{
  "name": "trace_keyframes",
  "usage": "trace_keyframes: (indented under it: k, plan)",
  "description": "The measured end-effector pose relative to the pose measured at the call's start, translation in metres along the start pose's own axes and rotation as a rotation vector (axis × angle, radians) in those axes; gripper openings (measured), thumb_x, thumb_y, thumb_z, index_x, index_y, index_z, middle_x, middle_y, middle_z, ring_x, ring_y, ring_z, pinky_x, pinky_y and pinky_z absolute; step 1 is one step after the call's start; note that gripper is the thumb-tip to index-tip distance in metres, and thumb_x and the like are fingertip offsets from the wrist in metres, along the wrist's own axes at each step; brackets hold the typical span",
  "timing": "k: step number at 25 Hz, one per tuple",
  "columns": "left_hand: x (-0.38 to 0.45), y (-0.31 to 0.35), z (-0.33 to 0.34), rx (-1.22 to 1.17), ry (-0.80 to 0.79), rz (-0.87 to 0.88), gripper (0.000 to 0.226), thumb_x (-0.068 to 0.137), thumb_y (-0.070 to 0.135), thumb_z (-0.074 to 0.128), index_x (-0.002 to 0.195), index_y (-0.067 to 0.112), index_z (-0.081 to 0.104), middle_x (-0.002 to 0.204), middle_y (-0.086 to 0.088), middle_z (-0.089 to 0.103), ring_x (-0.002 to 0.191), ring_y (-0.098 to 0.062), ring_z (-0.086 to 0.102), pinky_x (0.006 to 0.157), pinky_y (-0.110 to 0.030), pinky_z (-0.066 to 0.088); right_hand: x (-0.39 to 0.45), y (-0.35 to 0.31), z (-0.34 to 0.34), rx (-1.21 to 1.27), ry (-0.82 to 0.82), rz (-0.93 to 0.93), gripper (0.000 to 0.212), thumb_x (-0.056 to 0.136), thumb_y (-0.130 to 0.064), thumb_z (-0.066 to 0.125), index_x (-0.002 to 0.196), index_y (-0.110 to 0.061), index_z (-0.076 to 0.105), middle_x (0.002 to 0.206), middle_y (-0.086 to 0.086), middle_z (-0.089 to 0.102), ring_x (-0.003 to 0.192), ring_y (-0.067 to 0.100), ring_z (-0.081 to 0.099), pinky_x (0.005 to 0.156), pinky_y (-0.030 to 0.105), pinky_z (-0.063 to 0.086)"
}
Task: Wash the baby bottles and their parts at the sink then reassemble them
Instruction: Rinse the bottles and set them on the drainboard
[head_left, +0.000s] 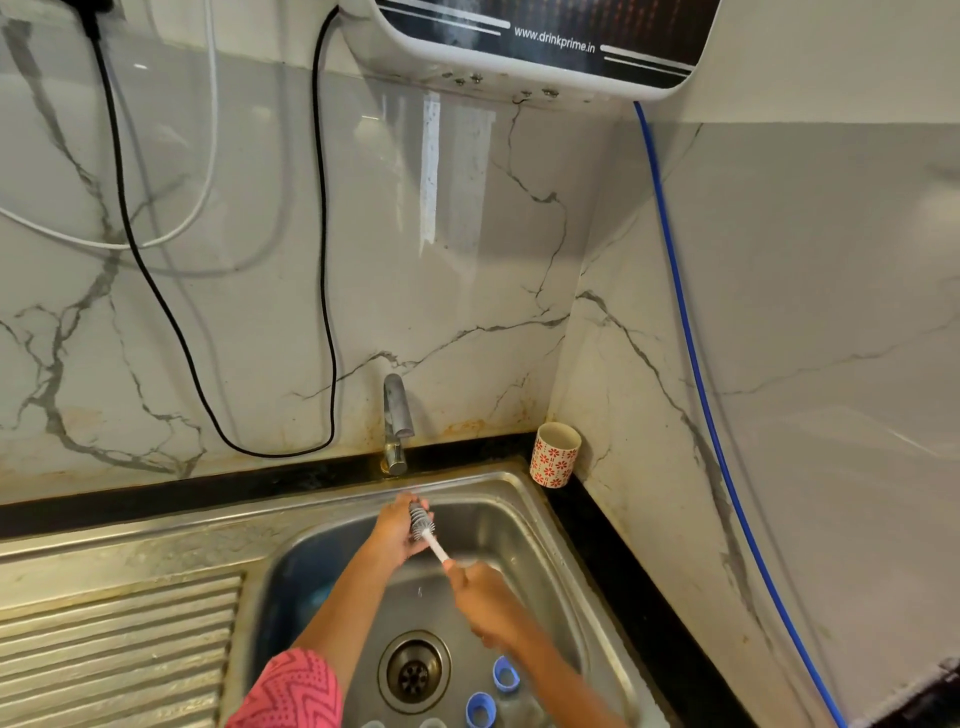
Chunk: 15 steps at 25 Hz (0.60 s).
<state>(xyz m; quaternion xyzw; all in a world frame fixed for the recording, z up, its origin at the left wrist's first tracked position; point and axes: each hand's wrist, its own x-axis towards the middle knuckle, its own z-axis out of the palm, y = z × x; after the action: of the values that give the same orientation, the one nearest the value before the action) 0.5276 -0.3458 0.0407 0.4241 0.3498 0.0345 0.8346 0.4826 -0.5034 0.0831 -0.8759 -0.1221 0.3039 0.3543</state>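
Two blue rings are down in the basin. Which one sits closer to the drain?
The lower blue ring, near the picture's bottom edge, lies closer to the drain. The other blue ring sits farther right, close beside the right forearm.

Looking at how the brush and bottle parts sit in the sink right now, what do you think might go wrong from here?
The blue rings lie right beside the open drain, where dirty water may run over them. The left hand wraps the brush head while the right hand holds the handle; a wet grip could slip.
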Motion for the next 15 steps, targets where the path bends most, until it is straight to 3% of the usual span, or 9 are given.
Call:
trace_keyframes:
  k: [2,4,5,7,10,12,15]
  plan:
    - [0.009,0.019,-0.023,0.134,0.173,-0.027,0.023,0.096,0.008,0.042,0.111,0.000,0.057,0.071,-0.010,0.046,0.061,-0.020,0.045,0.054,-0.033,0.045,-0.009,0.008,0.011,-0.440,0.174,-0.111,0.049,0.102,-0.042,0.027,0.110,-0.008,0.062,0.105,0.012,0.065,0.097,0.026,0.063,0.079,0.032,0.048]
    - [0.016,0.047,-0.061,0.291,0.354,0.001,0.033,0.096,0.005,0.044,0.127,-0.004,0.048,0.072,-0.012,0.045,0.061,-0.019,0.045,0.051,-0.029,0.049,-0.013,0.022,0.006,-0.500,0.264,-0.122,0.052,0.103,-0.043,0.023,0.118,-0.010,0.060,0.116,0.010,0.063,0.110,0.027,0.060,0.090,0.034,0.047]
    - [0.017,0.052,-0.076,0.287,0.362,0.026,0.036,0.097,0.007,0.043,0.131,-0.003,0.046,0.075,-0.013,0.048,0.064,-0.019,0.046,0.061,-0.030,0.053,-0.011,0.028,-0.004,-0.507,0.292,-0.094,0.052,0.103,-0.043,0.022,0.119,-0.011,0.060,0.117,0.009,0.064,0.111,0.026,0.060,0.091,0.034,0.046]
    - [0.004,0.047,-0.085,0.137,0.251,0.011,0.037,0.099,0.018,0.041,0.132,0.001,0.043,0.099,-0.017,0.057,0.082,-0.025,0.053,0.091,-0.044,0.047,0.006,0.039,-0.016,-0.529,0.303,-0.037,0.052,0.103,-0.043,0.022,0.120,-0.011,0.059,0.118,0.010,0.063,0.111,0.027,0.060,0.090,0.033,0.046]
    - [-0.009,0.011,-0.069,-0.009,0.047,-0.077,0.043,0.103,0.025,0.029,0.140,0.004,0.035,0.144,-0.013,0.041,0.126,-0.031,0.044,0.108,-0.049,0.030,0.021,0.031,-0.010,-0.585,0.276,-0.079,0.052,0.102,-0.042,0.024,0.122,-0.009,0.058,0.120,0.012,0.062,0.113,0.029,0.058,0.091,0.034,0.045]
    - [-0.007,-0.006,-0.058,-0.094,-0.017,-0.104,0.043,0.103,0.023,0.026,0.142,0.004,0.034,0.147,-0.014,0.037,0.135,-0.031,0.036,0.111,-0.048,0.024,0.026,0.027,0.001,-0.599,0.259,-0.111,0.052,0.102,-0.042,0.024,0.121,-0.008,0.057,0.120,0.014,0.061,0.113,0.030,0.057,0.092,0.035,0.045]
    - [-0.002,-0.016,-0.046,-0.070,-0.027,-0.104,0.039,0.102,0.023,0.033,0.130,-0.002,0.043,0.125,-0.024,0.054,0.114,-0.034,0.051,0.102,-0.049,0.037,0.030,0.028,0.015,-0.592,0.239,-0.120,0.051,0.102,-0.042,0.026,0.121,-0.007,0.058,0.121,0.015,0.060,0.114,0.030,0.056,0.092,0.034,0.044]
